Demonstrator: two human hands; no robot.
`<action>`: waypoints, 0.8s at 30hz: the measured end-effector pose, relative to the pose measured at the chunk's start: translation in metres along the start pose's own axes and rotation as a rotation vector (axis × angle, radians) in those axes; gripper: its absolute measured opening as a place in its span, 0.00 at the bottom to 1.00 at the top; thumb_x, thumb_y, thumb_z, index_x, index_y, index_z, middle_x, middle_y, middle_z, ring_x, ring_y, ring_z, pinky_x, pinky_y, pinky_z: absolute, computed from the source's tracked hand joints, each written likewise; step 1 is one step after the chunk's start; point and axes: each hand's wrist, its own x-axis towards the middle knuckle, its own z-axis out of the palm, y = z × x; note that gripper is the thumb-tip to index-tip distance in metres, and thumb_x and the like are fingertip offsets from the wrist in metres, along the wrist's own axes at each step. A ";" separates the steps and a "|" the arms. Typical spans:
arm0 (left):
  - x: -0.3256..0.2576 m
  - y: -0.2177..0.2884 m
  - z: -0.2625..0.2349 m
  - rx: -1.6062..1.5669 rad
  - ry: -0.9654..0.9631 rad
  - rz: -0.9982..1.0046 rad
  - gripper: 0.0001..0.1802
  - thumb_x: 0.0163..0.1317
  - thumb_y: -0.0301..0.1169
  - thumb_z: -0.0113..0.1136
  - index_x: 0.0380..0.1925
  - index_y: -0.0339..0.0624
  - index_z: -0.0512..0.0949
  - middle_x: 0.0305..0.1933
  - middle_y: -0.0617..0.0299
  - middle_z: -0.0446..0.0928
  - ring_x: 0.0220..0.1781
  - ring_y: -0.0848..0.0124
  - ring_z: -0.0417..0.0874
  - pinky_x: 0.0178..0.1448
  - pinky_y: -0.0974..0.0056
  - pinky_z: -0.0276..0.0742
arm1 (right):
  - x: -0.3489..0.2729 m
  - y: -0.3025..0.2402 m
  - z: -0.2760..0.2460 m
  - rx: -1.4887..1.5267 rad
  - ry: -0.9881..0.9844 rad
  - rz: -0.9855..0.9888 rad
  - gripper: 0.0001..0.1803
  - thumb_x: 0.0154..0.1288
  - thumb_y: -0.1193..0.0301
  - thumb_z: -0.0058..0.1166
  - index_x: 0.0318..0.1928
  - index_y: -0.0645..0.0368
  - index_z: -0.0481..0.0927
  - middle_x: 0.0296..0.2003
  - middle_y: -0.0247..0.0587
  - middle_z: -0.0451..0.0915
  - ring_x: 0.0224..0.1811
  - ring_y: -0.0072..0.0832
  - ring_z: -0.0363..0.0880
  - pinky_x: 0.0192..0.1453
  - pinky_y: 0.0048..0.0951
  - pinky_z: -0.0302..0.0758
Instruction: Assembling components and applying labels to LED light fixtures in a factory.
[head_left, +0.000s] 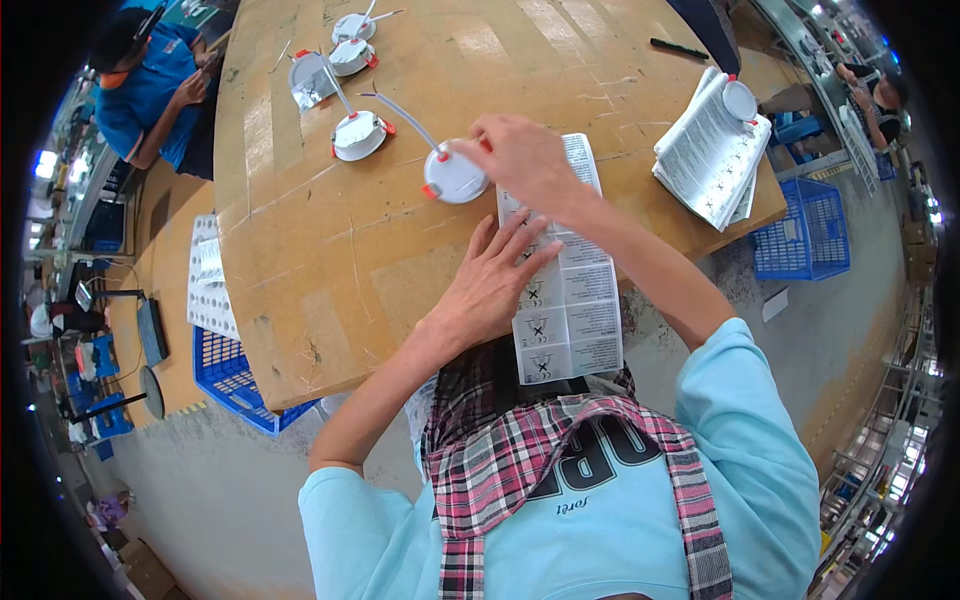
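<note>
My left hand (500,268) lies with fingers spread on a long printed paper sheet (568,335), which has fold lines and hangs over the table's near edge. My right hand (530,168) is above the sheet's far part, its fingers curled and slightly blurred at the right edge of a white round downlight (458,180). Whether those fingers grip the downlight or a small thing is hidden. The downlight has red clips and a white cable running up and left. Another white downlight (360,137) sits to its left.
Farther off on the wooden table (330,270) are several more downlights (350,57). A stack of printed sheets (710,160) lies at right, with a round white piece (740,101) on it, near a black pen (679,48). Blue baskets (800,235) flank the table. A co-worker (160,95) sits at left.
</note>
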 end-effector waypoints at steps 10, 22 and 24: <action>-0.003 0.002 0.004 -0.009 0.014 0.031 0.37 0.42 0.24 0.59 0.59 0.49 0.67 0.66 0.52 0.58 0.71 0.55 0.52 0.73 0.48 0.43 | -0.024 0.006 0.015 0.132 -0.006 -0.286 0.09 0.58 0.69 0.53 0.28 0.62 0.81 0.30 0.46 0.76 0.43 0.39 0.73 0.48 0.35 0.71; 0.043 -0.042 -0.022 -0.514 0.463 -0.462 0.23 0.61 0.25 0.53 0.56 0.29 0.64 0.51 0.49 0.72 0.46 0.64 0.79 0.43 0.66 0.77 | -0.038 0.057 0.008 0.127 0.265 -0.145 0.13 0.56 0.77 0.53 0.43 0.59 0.75 0.40 0.40 0.73 0.48 0.39 0.66 0.54 0.36 0.64; 0.060 -0.059 -0.026 -0.578 0.497 -0.521 0.22 0.62 0.28 0.54 0.54 0.27 0.66 0.46 0.51 0.76 0.40 0.68 0.82 0.37 0.70 0.77 | -0.039 0.058 0.006 0.160 0.273 -0.144 0.13 0.56 0.77 0.53 0.43 0.59 0.75 0.39 0.40 0.73 0.47 0.39 0.66 0.54 0.36 0.64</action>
